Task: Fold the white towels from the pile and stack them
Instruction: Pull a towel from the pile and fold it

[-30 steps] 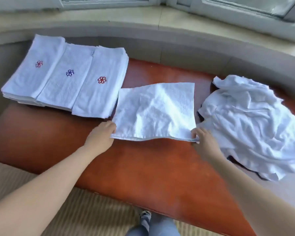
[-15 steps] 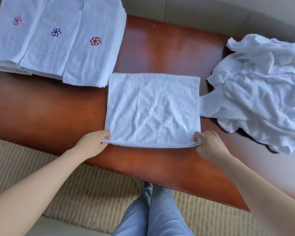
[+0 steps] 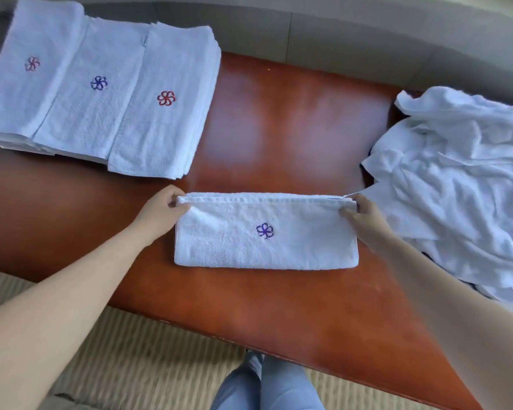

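pile (image 3: pixel 462 184): cut by right edge | stacks (image 3: pixel 101 93): cut top-left | fingertips under towel (image 3: pixel 265 232) hidden

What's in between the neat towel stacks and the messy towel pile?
In the head view, mostly bare red-brown table lies between the folded stacks and the pile; nearer the person, the towel being folded.

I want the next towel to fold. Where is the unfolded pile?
In the head view, the unfolded pile lies at the table's right end, just beyond the right hand.
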Demonstrator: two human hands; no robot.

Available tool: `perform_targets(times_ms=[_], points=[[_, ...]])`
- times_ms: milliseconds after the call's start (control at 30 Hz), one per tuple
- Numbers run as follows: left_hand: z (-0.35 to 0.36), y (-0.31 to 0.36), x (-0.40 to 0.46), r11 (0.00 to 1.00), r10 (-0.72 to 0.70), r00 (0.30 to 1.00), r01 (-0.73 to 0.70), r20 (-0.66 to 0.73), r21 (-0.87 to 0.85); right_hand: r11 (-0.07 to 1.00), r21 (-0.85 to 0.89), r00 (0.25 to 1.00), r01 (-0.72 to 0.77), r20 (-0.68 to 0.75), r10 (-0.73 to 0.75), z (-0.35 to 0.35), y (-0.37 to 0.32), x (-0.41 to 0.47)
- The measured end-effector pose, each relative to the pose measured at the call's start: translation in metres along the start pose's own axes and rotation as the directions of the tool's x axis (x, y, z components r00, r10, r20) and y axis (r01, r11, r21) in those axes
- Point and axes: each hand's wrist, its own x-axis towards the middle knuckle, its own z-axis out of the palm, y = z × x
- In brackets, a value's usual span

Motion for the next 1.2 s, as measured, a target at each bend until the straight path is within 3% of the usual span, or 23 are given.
perform_targets(times_ms=[267, 633, 733, 767, 833, 900, 967, 1033, 1100, 1200], points=[[0.035, -0.021, 0.040, 0.997, -0.031, 0.982, 0.017, -0.187, -0.076, 0.995, -0.102, 0.991, 0.010, -0.128, -0.023, 0.023, 0.021, 0.037], [0.058, -0.015, 0.046, 0.969, 0.126, 0.955, -0.061, -0.268, 0.237, 0.934, -0.357, 0.966, 0.004, -0.242, -0.096, 0.044, 0.018, 0.056], [0.061, 0.000, 0.035, 0.973, 0.076, 0.958, -0.010, -0.277, 0.231, 0.937, -0.347, 0.963, -0.036, -0.264, -0.061, 0.044, 0.006, 0.044], [0.062, 0.005, 0.028, 0.967, 0.067, 0.955, 0.009, -0.289, 0.253, 0.938, -0.346, 0.956, -0.027, -0.282, -0.077, 0.044, 0.004, 0.036], [0.072, 0.017, 0.010, 0.913, 0.177, 0.936, -0.041, -0.305, 0.406, 0.877, -0.476, 0.923, 0.063, -0.308, -0.233, 0.049, -0.001, 0.019], [0.093, 0.037, -0.001, 0.844, 0.340, 0.921, -0.211, -0.187, 0.493, 0.777, -0.568, 0.867, 0.271, -0.207, -0.454, 0.073, -0.012, 0.003], [0.123, 0.055, -0.003, 0.764, 0.466, 0.884, -0.386, -0.029, 0.517, 0.700, -0.553, 0.823, 0.453, -0.042, -0.566, 0.111, -0.024, -0.005], [0.154, 0.060, 0.000, 0.715, 0.476, 0.878, -0.418, 0.048, 0.560, 0.653, -0.575, 0.822, 0.493, 0.062, -0.566, 0.150, -0.024, -0.009], [0.172, 0.044, 0.004, 0.692, 0.431, 0.900, -0.374, 0.062, 0.617, 0.620, -0.622, 0.826, 0.479, 0.081, -0.558, 0.174, -0.008, -0.006], [0.169, 0.004, 0.010, 0.606, 0.520, 0.852, -0.417, 0.059, 0.677, 0.547, -0.666, 0.775, 0.507, 0.074, -0.628, 0.169, 0.020, 0.002]])
